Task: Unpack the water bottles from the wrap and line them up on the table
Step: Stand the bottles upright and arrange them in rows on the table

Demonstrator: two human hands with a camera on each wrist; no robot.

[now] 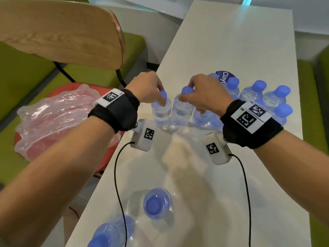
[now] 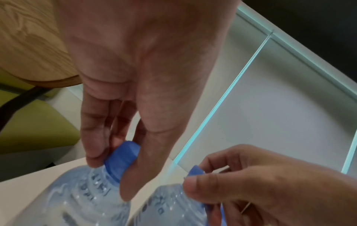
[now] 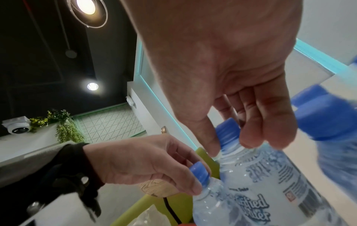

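Two clear water bottles with blue caps stand upright side by side mid-table. My left hand (image 1: 159,94) pinches the cap (image 2: 122,157) of the left bottle (image 1: 161,112). My right hand (image 1: 187,91) pinches the cap (image 3: 228,134) of the right bottle (image 1: 181,111). I cannot tell whether their bases touch the table. Several more bottles (image 1: 258,97) stand clustered to the right, behind my right wrist. Two bottles (image 1: 156,204) stand near the front edge. The crumpled clear wrap (image 1: 58,114) lies on a red seat to the left.
The long white table (image 1: 231,50) stretches away, bare at its far half. A wooden chair back (image 1: 62,31) stands left of the table over green benches. Black cables (image 1: 117,175) hang from both wrist cameras across the near tabletop.
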